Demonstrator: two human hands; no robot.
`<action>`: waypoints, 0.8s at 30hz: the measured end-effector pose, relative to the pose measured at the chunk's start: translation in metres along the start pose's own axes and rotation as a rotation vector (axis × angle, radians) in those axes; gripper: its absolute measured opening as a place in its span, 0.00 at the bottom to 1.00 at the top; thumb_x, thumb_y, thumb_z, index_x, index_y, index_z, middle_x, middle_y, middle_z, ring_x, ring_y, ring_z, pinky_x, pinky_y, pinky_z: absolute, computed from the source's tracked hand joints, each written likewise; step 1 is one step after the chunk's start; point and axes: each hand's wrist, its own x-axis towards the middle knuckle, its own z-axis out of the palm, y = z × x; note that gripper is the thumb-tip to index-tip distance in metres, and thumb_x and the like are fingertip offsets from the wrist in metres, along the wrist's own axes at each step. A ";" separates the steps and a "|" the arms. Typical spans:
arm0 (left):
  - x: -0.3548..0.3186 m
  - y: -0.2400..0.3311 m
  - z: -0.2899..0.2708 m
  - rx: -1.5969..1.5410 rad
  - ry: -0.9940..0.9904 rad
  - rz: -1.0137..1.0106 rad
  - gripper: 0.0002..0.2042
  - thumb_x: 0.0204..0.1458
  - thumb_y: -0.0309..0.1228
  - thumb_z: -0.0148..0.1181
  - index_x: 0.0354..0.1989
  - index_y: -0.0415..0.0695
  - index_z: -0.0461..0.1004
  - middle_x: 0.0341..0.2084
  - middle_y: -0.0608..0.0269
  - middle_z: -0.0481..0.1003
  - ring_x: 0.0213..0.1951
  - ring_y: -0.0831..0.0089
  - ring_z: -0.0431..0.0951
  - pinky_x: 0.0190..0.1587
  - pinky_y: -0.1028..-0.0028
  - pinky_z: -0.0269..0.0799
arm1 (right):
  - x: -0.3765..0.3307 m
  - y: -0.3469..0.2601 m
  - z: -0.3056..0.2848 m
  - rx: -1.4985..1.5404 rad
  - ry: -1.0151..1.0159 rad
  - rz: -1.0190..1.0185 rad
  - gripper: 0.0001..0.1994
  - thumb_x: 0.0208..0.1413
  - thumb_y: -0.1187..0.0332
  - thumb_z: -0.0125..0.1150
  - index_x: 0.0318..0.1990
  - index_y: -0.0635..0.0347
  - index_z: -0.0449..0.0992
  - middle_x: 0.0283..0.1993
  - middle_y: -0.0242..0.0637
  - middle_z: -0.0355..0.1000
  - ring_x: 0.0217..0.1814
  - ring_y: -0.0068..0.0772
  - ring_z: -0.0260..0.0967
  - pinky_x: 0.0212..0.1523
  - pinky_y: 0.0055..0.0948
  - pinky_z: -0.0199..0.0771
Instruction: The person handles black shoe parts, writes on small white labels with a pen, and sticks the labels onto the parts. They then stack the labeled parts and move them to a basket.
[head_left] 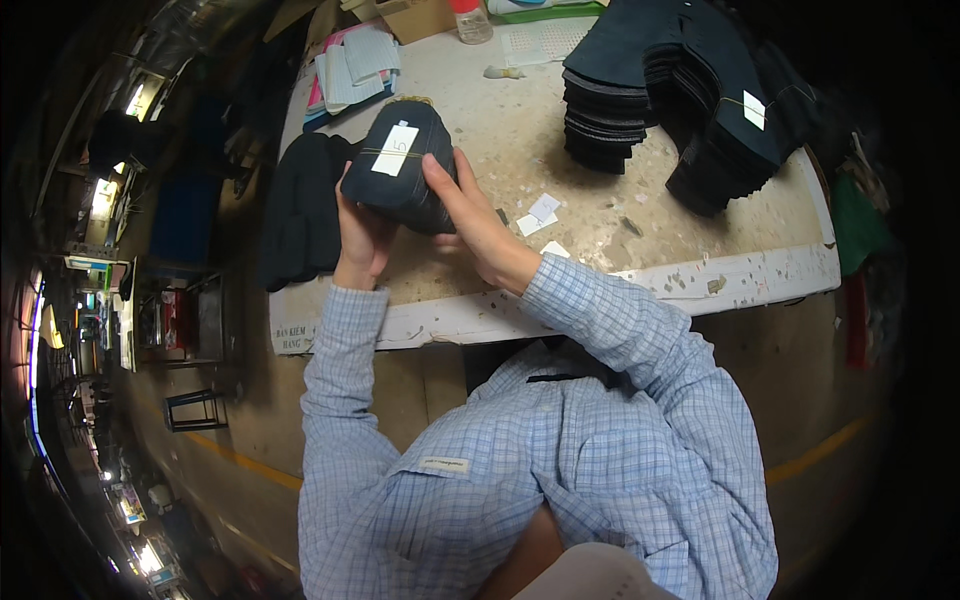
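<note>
Pale curved item [590,578] nearest the lens at 6 o'clock, kind not clear. Just above it: wearer's blue-white checked shirt [480,440], both sleeves running up to the counter [440,285].

Dark fabric bundle [372,190] at 11 o'clock from frame centre, held in both hands over the near left part of the counter. Yellow band [415,155] round it, white slip [396,150] under the band on the upper face. Can't tell if its underside touches the counter.

Left hand [366,240], 10 o'clock: curled round the bundle's near-left side, most fingers hidden behind it. Right hand [478,215], 12 o'clock: closed on the right side, thumb on the upper face near the slip, fingers down the side, some hidden.

Around it:
- 10 o'clock: more dark fabric pieces [298,215], just beside the bundle.
- 11 o'clock: papers [358,58] piled near the far edge.
- 12 o'clock: red-lidded clear jar [473,25].
- 1 o'clock: loose paper slips [543,208], near the right hand.
- 1 to 2 o'clock: tall stack of curved dark pieces [690,60], well apart from the bundle, banded and slipped too.
- 8 o'clock: stool [195,410] on the floor.
</note>
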 end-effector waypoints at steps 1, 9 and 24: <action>-0.006 -0.001 0.009 -0.005 0.025 0.042 0.31 0.59 0.60 0.39 0.59 0.49 0.66 0.55 0.62 0.69 0.58 0.67 0.66 0.62 0.63 0.58 | -0.003 -0.006 0.000 -0.011 -0.021 -0.024 0.54 0.49 0.31 0.55 0.72 0.55 0.37 0.68 0.54 0.50 0.67 0.50 0.53 0.55 0.46 0.63; -0.036 -0.040 0.107 -0.141 -0.016 0.130 0.30 0.61 0.56 0.41 0.63 0.47 0.58 0.56 0.64 0.66 0.59 0.71 0.65 0.61 0.65 0.60 | -0.094 -0.059 -0.058 -0.052 0.104 -0.129 0.46 0.54 0.34 0.50 0.72 0.54 0.43 0.70 0.42 0.49 0.70 0.36 0.49 0.60 0.38 0.58; 0.006 -0.133 0.207 -0.041 -0.145 -0.095 0.25 0.60 0.56 0.40 0.53 0.49 0.69 0.48 0.69 0.72 0.53 0.77 0.68 0.58 0.72 0.61 | -0.114 -0.067 -0.155 0.187 0.456 -0.192 0.31 0.57 0.43 0.55 0.60 0.54 0.66 0.57 0.40 0.67 0.58 0.36 0.64 0.54 0.42 0.64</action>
